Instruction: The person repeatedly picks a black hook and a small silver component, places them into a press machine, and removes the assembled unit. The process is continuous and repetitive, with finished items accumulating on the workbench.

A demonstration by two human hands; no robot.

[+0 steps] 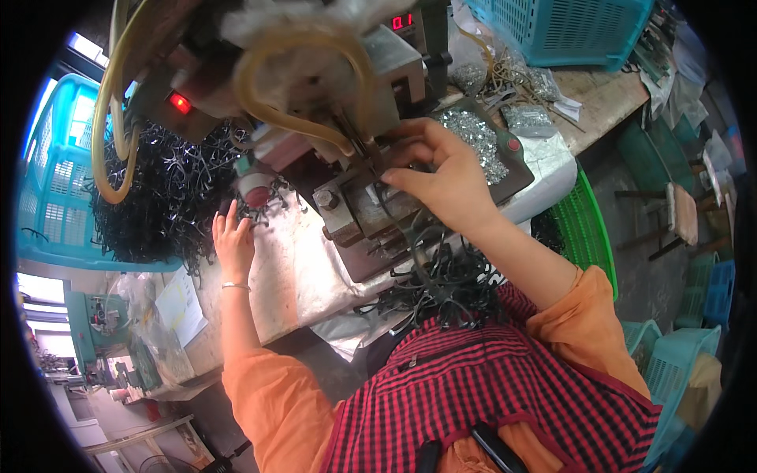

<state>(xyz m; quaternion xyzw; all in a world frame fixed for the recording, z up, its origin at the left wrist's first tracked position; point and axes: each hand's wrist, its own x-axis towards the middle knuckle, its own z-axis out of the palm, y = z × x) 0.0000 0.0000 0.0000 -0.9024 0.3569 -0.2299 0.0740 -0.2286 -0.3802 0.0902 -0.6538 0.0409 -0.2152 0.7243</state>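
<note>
My right hand (445,177) is at the working point of a bench press (339,209), thumb and fingers bent together beside its narrow vertical tool (359,142). What they pinch is mostly hidden; a thin dark strip (388,211) runs down below the thumb. Fingers stretched and holding nothing, my left hand (233,243) is over the bench, just below a round red push button (255,193). Beside it rises a big heap of thin, curved black pieces (162,197). More such black pieces (441,276) are piled in front of my apron. Small shiny metal parts (477,146) fill a tray right of the press.
Yellowish hoses (106,134) loop around the machine. A blue basket (59,173) stands left, another blue basket (564,31) at the back right. A green basket (587,236) is beside the bench on the right. Bags of small parts (527,120) and a paper sheet (181,307) lie on the bench.
</note>
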